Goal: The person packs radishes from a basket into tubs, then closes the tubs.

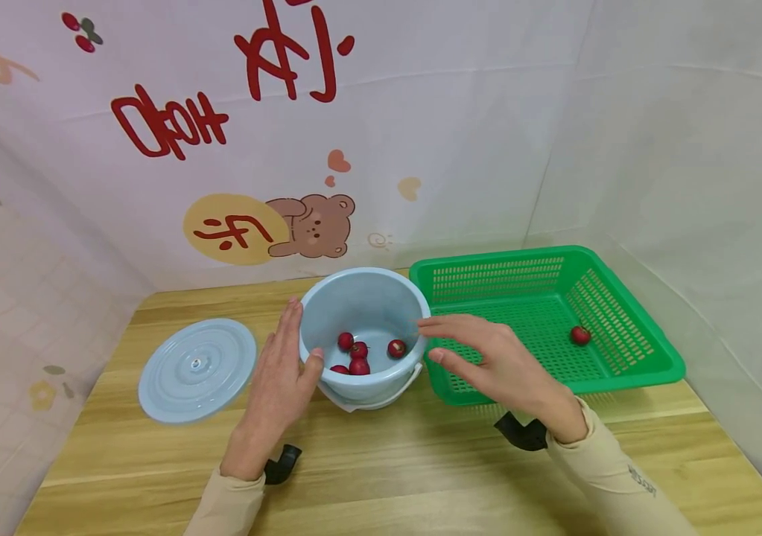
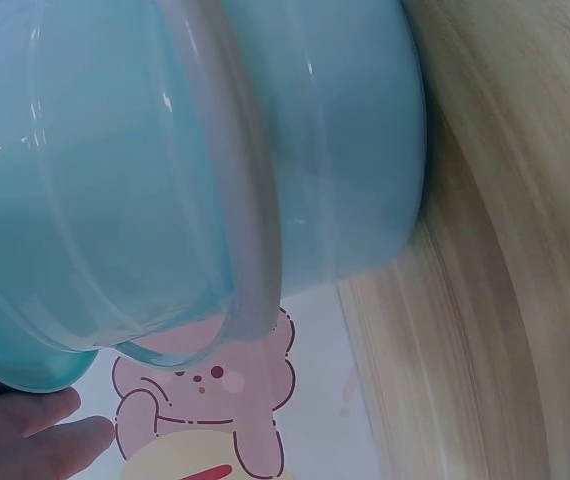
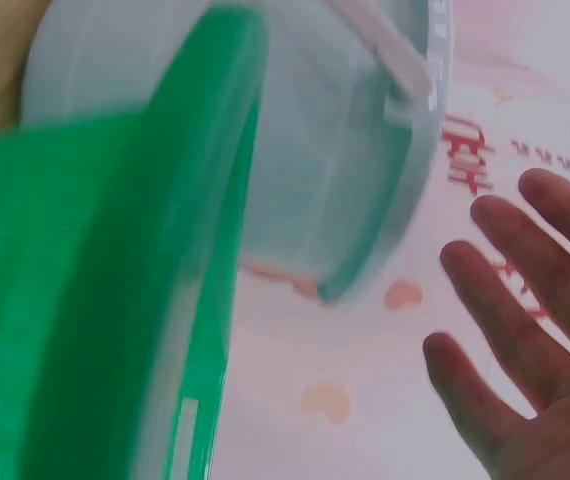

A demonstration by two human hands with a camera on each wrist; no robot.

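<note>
A light-blue bucket [image 1: 367, 383] stands upright on the table, its pale carrying handle [image 1: 407, 383] hanging down at the front. Several small, round, red fruits [image 1: 359, 366] lie on its bottom. My left hand [image 1: 280, 376] rests against the left side of the rim, fingers straight along the outside and thumb at the front edge. In the left wrist view, two fingertips [image 2: 50, 430] are right at the rim. My right hand [image 1: 488, 357] is by the right side of the rim with fingers stretched out. Spread and holding nothing, those fingers [image 3: 505, 290] show beside the bucket in the right wrist view.
On the right, a green slotted basket [image 1: 642, 320] holds one red fruit [image 1: 579, 335], its left edge close against the bucket. The round blue lid [image 1: 199, 372] with a small centre knob lies flat at left. Behind the wooden table [image 1: 394, 476] hangs a printed white backdrop [image 1: 474, 149].
</note>
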